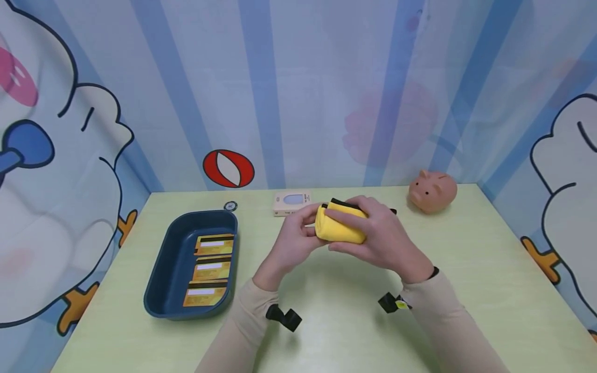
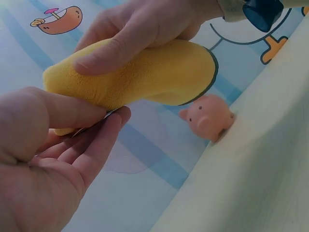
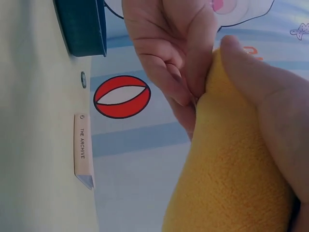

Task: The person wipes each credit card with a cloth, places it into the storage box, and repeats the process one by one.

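A fuzzy yellow cloth with black edging is bunched between my two hands, above the middle of the table. My right hand grips it, the thumb lying along its near face. At the cloth's left end, my left hand pinches a thin flat piece between thumb and fingers, touching the cloth. Only a narrow edge of that piece shows in the left wrist view; its kind is hidden. In the right wrist view the cloth hangs toward the camera, with the left fingertips against its far end.
A dark blue tray on the left holds three gold cards with black stripes. Behind it lies a small round disc. A pale box marked "THE ARCHIVE" lies at the back; a pink piggy bank stands back right.
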Action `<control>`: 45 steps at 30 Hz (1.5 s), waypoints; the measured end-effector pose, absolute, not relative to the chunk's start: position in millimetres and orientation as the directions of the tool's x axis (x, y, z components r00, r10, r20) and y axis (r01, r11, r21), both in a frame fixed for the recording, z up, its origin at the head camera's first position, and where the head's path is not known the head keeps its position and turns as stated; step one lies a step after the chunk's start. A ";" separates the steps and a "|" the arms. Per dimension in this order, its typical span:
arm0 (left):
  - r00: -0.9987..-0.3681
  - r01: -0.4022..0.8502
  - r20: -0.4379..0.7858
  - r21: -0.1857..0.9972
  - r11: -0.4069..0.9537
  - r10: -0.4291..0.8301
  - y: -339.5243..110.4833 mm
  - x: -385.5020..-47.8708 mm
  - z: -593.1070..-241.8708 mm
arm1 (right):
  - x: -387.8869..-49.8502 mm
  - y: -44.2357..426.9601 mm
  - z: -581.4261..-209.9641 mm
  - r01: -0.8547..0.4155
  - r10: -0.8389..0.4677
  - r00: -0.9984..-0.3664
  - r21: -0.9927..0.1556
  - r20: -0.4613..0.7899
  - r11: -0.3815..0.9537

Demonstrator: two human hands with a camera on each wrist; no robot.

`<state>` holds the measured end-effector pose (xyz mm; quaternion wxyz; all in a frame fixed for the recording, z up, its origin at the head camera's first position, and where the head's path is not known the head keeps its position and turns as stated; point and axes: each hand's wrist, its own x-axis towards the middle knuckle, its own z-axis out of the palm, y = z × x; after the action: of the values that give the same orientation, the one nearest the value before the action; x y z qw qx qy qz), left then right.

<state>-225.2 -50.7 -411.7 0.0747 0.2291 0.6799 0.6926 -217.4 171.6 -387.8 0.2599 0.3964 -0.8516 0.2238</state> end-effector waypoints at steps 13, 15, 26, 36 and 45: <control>-0.905 0.174 0.198 0.980 -0.095 0.378 -55.1 -225.2 -412.8 | -217.7 162.2 -395.1 -0.774 -0.563 -0.535 -0.098 0.630 0.626; -0.905 0.175 0.196 0.980 -0.091 0.378 -55.4 -225.1 -411.3 | -217.4 163.2 -395.1 -0.771 -0.567 -0.535 -0.087 0.626 0.631; -0.929 0.145 0.152 0.988 -0.046 0.337 -65.3 -215.0 -405.1 | -215.4 169.9 -398.5 -0.780 -0.594 -0.533 -0.077 0.603 0.621; -0.959 0.047 0.054 0.998 -0.032 0.279 -83.5 -207.5 -393.0 | -218.4 177.0 -402.9 -0.780 -0.600 -0.538 -0.080 0.592 0.621; -0.975 0.007 -0.011 0.997 0.082 0.223 -104.2 -195.4 -387.5 | -215.8 181.2 -410.4 -0.784 -0.630 -0.527 -0.041 0.570 0.619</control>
<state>-195.4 -104.2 -387.5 0.0803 0.0788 0.7311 0.6729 -215.8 181.2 -410.4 0.2607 0.4104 -0.8612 0.1480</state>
